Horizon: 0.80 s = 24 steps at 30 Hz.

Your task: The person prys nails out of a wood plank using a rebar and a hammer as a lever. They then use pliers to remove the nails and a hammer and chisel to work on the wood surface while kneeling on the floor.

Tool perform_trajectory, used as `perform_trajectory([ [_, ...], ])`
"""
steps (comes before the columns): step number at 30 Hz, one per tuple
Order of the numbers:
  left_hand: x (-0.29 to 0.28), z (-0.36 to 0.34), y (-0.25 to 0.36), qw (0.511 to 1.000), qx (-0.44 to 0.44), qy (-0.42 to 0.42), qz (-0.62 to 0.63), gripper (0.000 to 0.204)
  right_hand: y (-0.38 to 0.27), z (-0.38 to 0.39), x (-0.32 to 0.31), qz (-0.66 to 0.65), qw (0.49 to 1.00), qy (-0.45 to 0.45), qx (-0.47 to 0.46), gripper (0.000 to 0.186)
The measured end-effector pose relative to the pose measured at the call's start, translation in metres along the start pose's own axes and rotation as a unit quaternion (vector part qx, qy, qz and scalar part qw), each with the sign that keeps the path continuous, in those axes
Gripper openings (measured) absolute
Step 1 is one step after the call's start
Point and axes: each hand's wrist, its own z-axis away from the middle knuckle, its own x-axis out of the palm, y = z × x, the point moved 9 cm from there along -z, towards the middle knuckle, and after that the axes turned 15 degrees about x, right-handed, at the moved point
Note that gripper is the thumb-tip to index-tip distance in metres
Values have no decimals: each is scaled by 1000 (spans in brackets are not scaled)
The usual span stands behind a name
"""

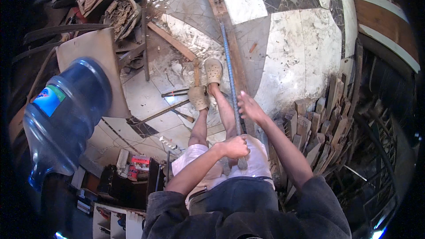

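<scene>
Left hand (236,147) closes its fingers around a ribbed metal rod (230,68) near its butt end, above the lap. Right hand (251,108) is spread, just beside the rod's right side; contact cannot be determined. The rod's long axis points away from the person, far end slightly leftward, along the left edge of a wooden beam (239,71) on the floor (287,53).

The metal rod (231,71) runs forward from the left hand (236,147) along the wooden plank (238,68). The water jug (73,117) is far left, the wood offcuts (315,128) right; the clogs (213,71) are between, the power strip (169,144) behind and left of them.
</scene>
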Motion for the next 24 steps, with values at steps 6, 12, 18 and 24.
perform_trajectory([
  [6, 84, -22, -28, 999, -25, 24, 9, 16, 108, 131, -25, 95, 983, 119, -104, 29],
  [12, 96, -20, -35, 999, -27, -25, -4, 15, 162, 157, 51, 295, 929, 220, -41, 57],
  [18, 135, -11, -48, 994, -47, -88, -38, 6, 194, 96, 64, 221, 927, 290, 90, 50],
  [24, 150, -16, -80, 984, -136, -92, -68, 7, 233, 31, 58, 211, 921, 301, 133, 35],
])
